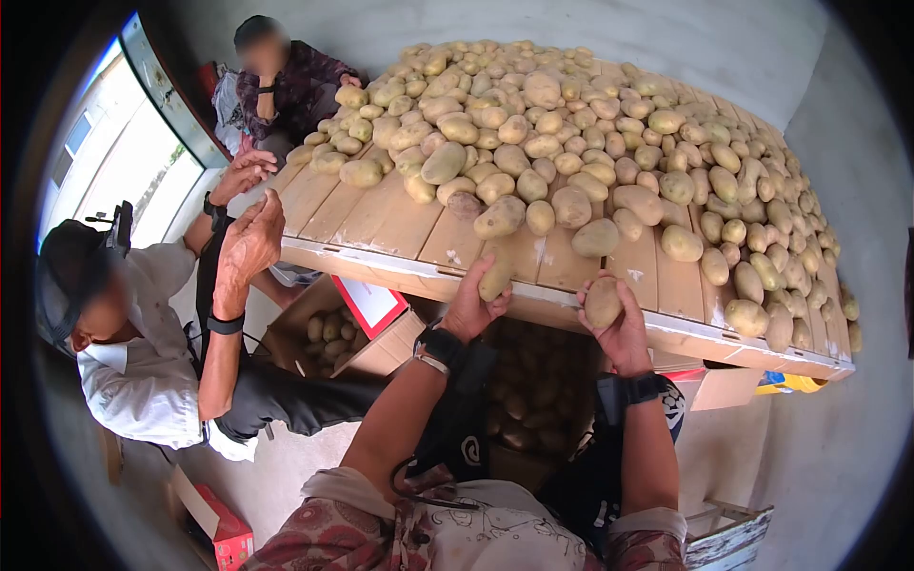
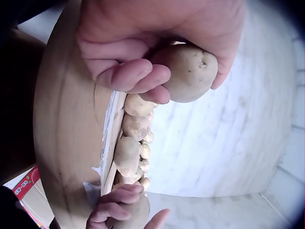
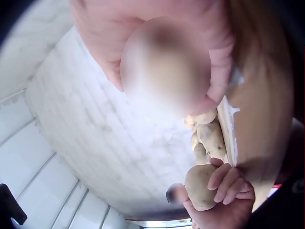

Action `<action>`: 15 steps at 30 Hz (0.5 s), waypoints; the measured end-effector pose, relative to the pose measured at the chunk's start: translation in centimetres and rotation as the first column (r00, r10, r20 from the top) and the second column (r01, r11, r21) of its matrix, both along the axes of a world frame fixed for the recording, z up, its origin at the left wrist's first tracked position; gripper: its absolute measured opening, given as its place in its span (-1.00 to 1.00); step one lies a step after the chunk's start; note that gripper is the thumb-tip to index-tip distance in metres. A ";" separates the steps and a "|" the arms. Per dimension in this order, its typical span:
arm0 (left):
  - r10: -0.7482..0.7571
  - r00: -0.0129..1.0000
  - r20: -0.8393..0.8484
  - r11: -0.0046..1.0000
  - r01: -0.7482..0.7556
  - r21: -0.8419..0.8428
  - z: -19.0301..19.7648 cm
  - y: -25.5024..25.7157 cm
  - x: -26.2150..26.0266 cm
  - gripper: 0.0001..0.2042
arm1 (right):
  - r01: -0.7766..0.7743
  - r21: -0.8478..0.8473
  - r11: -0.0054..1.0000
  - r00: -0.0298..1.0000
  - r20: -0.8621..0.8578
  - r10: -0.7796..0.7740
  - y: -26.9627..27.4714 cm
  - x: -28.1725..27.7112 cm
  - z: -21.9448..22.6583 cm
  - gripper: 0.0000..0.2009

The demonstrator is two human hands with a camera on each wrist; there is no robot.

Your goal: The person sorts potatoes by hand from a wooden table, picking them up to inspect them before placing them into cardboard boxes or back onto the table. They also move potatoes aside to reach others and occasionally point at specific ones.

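My left hand (image 1: 475,303) grips a potato (image 1: 496,276) at the front edge of the wooden table. In the left wrist view that potato (image 2: 188,71) sits between thumb and curled fingers, its pitted end facing out. To the right, my right hand (image 1: 619,328) holds a second, rounder potato (image 1: 603,303), with fingers and thumb around its sides. The right wrist view shows this potato (image 3: 164,67) blurred and large. Both held potatoes overlap the table's front rim in the head view. Closest beyond them lie loose potatoes (image 1: 596,238) on the boards.
A big heap of potatoes (image 1: 543,90) covers much of the slatted table (image 1: 381,224). Under it stand a box of potatoes (image 1: 328,328) and a dark container of potatoes (image 1: 533,381) before my lap. One person (image 1: 143,333) sits at left, another (image 1: 295,81) behind. A red box (image 1: 228,533) is on the floor.
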State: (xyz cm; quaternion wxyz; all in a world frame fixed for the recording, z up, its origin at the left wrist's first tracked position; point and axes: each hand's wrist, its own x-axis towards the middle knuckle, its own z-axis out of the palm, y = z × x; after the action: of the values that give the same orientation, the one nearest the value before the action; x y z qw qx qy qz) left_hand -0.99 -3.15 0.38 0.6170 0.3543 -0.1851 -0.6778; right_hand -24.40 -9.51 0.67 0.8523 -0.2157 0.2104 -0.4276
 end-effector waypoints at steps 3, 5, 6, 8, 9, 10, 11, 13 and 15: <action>0.022 0.999 -0.026 1.000 -0.022 0.009 0.3 0.0 -0.3 -0.68 | 0.057 -0.108 0.993 0.981 -0.178 -0.076 -0.1 0.1 -0.9 -0.76; 0.011 1.000 -0.019 1.000 -0.011 0.011 0.4 0.2 -0.5 -0.68 | 0.039 -0.081 0.996 0.989 -0.140 -0.050 -0.1 0.0 -0.3 -0.82; 0.008 1.000 -0.005 1.000 -0.008 0.005 0.5 0.1 -0.4 -0.68 | 0.044 -0.083 0.996 0.989 -0.138 -0.055 -0.1 -0.1 -0.2 -0.82; 0.019 1.000 -0.002 1.000 -0.019 0.018 0.4 -0.1 -0.3 -0.68 | 0.073 -0.114 0.991 0.985 -0.145 -0.089 0.1 -0.1 0.1 -0.80; 0.033 0.999 -0.005 0.999 -0.032 0.032 0.2 0.0 -0.4 -0.68 | 0.073 -0.111 0.991 0.985 -0.149 -0.089 0.3 -0.2 0.5 -0.80; 0.031 0.999 -0.012 0.999 -0.030 0.037 -0.1 0.1 -0.5 -0.68 | 0.085 -0.114 0.990 0.987 -0.127 -0.100 0.5 -0.3 1.1 -0.79; 0.020 1.000 -0.007 0.999 -0.020 0.034 -0.3 0.0 -0.3 -0.64 | 0.100 -0.120 0.988 0.988 -0.104 -0.113 0.5 -0.5 1.4 -0.79; 0.006 1.000 0.005 1.000 -0.006 0.027 0.1 -0.1 -0.3 -0.59 | 0.101 -0.128 0.987 0.987 -0.110 -0.115 0.4 -0.7 1.4 -0.78; 0.020 1.000 0.002 0.999 -0.020 0.029 0.4 0.1 -0.5 -0.68 | 0.097 -0.134 0.986 0.987 -0.116 -0.112 0.5 -0.7 1.3 -0.78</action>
State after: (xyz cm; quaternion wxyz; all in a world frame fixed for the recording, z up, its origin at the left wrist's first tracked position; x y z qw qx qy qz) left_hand -1.47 -3.05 0.76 0.6185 0.3655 -0.1721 -0.6740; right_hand -25.07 -9.05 2.00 0.7985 -0.2845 0.2455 -0.4703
